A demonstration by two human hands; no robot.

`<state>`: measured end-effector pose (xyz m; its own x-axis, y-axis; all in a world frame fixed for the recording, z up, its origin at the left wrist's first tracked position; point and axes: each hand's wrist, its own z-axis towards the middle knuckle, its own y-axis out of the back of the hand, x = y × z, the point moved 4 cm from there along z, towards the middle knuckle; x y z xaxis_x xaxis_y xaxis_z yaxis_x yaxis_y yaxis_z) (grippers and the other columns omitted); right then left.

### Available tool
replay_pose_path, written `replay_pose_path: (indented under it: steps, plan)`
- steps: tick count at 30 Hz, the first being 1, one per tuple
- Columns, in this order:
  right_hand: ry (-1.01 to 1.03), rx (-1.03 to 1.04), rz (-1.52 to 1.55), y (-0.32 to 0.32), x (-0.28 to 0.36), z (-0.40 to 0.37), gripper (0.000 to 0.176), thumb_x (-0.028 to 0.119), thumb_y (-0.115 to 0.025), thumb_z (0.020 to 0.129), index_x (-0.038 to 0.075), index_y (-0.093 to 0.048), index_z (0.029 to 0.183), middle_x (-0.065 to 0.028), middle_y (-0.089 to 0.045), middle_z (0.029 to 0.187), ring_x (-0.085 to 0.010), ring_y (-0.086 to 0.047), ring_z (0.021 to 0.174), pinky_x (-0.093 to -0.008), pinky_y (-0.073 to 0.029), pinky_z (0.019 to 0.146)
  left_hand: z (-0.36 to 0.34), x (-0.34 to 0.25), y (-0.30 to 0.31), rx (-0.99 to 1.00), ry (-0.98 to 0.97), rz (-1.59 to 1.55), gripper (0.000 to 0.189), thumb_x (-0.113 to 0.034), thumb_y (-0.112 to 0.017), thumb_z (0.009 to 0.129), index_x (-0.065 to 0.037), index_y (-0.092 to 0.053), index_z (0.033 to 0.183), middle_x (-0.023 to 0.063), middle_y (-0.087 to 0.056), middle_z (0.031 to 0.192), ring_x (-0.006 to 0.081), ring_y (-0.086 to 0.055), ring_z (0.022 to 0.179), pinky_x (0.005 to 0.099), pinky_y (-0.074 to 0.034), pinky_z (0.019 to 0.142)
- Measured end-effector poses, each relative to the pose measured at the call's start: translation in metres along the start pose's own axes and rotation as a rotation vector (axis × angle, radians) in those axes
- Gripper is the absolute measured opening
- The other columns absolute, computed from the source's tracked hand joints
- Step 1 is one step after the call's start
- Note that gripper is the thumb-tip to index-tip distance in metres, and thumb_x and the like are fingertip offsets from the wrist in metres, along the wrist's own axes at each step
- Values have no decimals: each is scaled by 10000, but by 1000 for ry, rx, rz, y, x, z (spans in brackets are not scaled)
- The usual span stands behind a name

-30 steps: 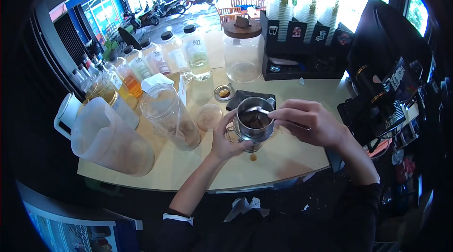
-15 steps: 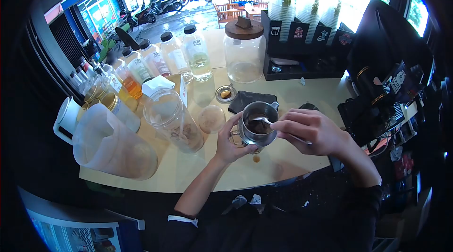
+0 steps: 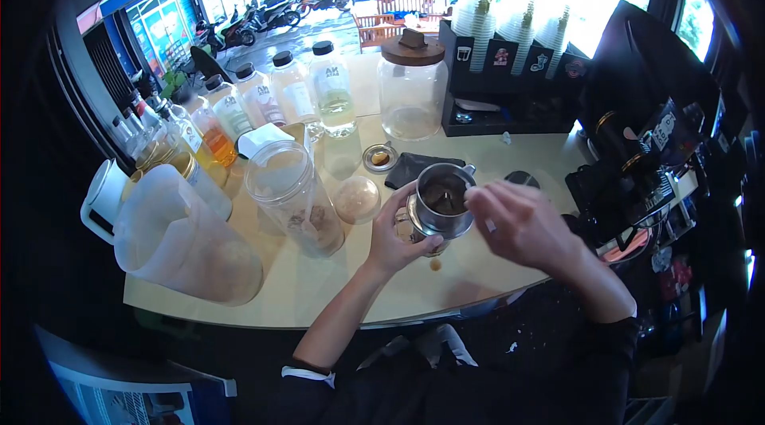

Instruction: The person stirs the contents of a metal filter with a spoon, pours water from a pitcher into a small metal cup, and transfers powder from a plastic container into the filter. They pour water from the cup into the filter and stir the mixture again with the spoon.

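Observation:
My left hand (image 3: 392, 240) is wrapped round a metal drip coffee filter (image 3: 446, 223) and the glass mug (image 3: 404, 228) under it. Dark coffee shows inside the filter. With closed, somewhat blurred fingers, my right hand (image 3: 527, 227) holds a spoon (image 3: 449, 202) at the filter's right rim; its tip is down in the coffee and most of the handle is hidden. Behind the filter lie a folded dark cloth (image 3: 421, 169) and a small metal lid (image 3: 380, 158). Left of my left hand are a round clear lid (image 3: 357, 200) and an open jar with brown contents (image 3: 312, 230).
A large plastic pitcher (image 3: 187, 246) stands at the counter's left. Several bottles (image 3: 333, 94) line the back beside a wood-lidded glass jar (image 3: 411, 98). Stacked cups fill a black holder (image 3: 518, 94); dark equipment (image 3: 629, 162) stands at right. A brown spot (image 3: 436, 264) marks the counter.
My right hand has lifted slightly and turned, bringing the spoon from lying slanted across the filter to steeper. My left hand keeps its hold, and the filter has shifted slightly right and up.

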<state>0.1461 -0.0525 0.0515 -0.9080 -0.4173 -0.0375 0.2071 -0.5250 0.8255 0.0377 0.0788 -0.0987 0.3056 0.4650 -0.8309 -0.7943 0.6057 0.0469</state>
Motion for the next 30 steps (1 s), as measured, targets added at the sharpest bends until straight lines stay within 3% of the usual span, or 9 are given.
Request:
replay_pose_path:
  steps: [10, 14, 19, 21, 26, 30]
  plan:
    - [21, -62, 37, -9, 2, -3, 333, 9, -645, 678, 4, -489, 973, -97, -521, 761, -260, -578, 707, -354, -483, 575, 0, -2, 1, 1, -12, 68, 858, -285, -837, 587, -18, -447, 1303, 128, -597, 1149, 222, -574, 1084, 351, -452, 940]
    - [154, -64, 121, -11, 11, -5, 306, 17, -635, 678, 11, -501, 953, -92, -521, 766, -249, -571, 695, -351, -485, 582, -1, 1, 1, 0, -13, 42, 861, -287, -838, 586, -15, -446, 1303, 133, -598, 1134, 224, -583, 1062, 348, -462, 923]
    - [90, -80, 49, -11, -1, -12, 390, 6, -662, 646, -7, -504, 1003, -96, -545, 799, -246, -585, 715, -339, -491, 591, 0, -7, 0, 12, -8, 23, 864, -265, -837, 588, -11, -436, 1309, 138, -600, 1119, 219, -589, 1048, 343, -467, 917]
    - [150, -50, 155, -12, 6, -13, 415, 0, -674, 641, -3, -501, 1018, -93, -555, 815, -246, -586, 719, -342, -493, 589, -1, -4, 0, 8, -8, 37, 867, -264, -837, 586, -10, -434, 1311, 138, -600, 1119, 217, -588, 1048, 342, -468, 916]
    - [83, -70, 80, -7, -4, -11, 382, -10, -675, 675, -1, -507, 1018, -96, -562, 847, -255, -597, 748, -352, -498, 603, -1, 1, 0, -3, -20, 52, 876, -258, -838, 583, -7, -430, 1316, 137, -597, 1130, 211, -584, 1055, 341, -467, 919]
    - [82, -42, 242, -8, -1, -15, 383, -5, -686, 680, 15, -523, 1025, -91, -568, 853, -257, -604, 750, -352, -497, 601, -1, 1, 0, 4, 4, 15, 881, -254, -839, 580, -3, -428, 1317, 139, -594, 1143, 214, -581, 1067, 342, -464, 924]
